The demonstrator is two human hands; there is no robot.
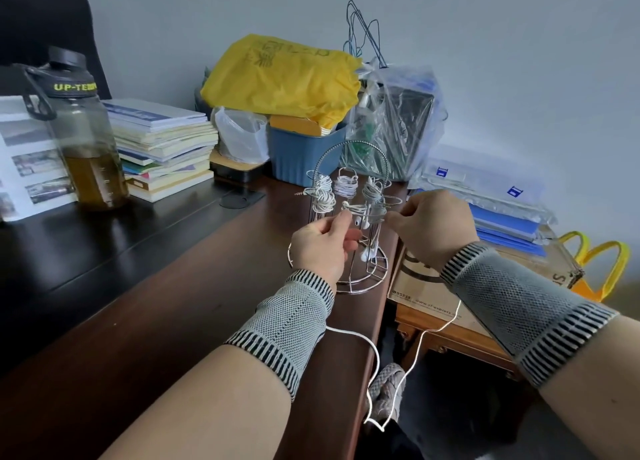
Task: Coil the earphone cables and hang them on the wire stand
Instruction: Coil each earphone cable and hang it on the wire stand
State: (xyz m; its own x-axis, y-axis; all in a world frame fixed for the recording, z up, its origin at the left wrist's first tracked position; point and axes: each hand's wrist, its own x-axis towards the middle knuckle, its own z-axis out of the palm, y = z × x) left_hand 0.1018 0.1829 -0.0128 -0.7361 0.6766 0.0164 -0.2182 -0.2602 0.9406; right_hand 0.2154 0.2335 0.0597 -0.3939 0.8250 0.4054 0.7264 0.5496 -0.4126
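At the center of the frame, a person's left hand [323,248] pinches a white earphone cable [372,350] between thumb and curled fingers, just in front of a wire stand [353,213]. The right hand [431,225], fingers curled, pinches the same cable close to the stand's right side. Two earbuds [366,251] hang between the hands, against the stand's lower rods. From the hands the cable drops in a long loose loop over the desk edge toward the lower center of the frame, past a shoe [386,390] on the floor.

Both forearms wear gray knitted wrist bands [289,324]. Three coiled white bundles [344,184] already hang on the stand's upper hooks, just above the hands. The stand sits near the right edge of a dark brown desk [156,321].

Behind it, at upper center, are a blue bin [304,154], a yellow bag [284,75] and a clear plastic bag [394,120]. A stack of books [162,141] and a tinted water bottle [83,137] stand at the upper left. Blue folders [505,224] and a cardboard box [426,293] lie at the right, beside the desk.
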